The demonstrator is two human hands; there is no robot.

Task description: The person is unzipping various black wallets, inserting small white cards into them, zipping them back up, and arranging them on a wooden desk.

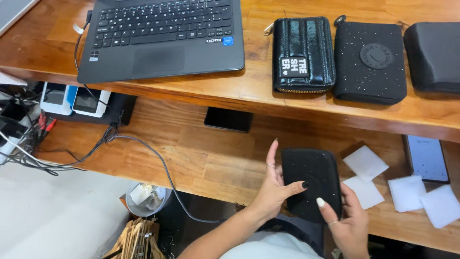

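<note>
Both hands, left hand (274, 184) and right hand (349, 225), grip a black glittery wallet (311, 184) above the wooden worktop (206, 158).

Left hand (277, 184): ring on one finger, nails painted black. Right hand (349, 221): ring too, thumbnail w/ pale, whitish polish. Both forearms bare, no sleeves seen. Pale light-grey garment at near edge, btwn the arms; dark fabric beside it.
</note>
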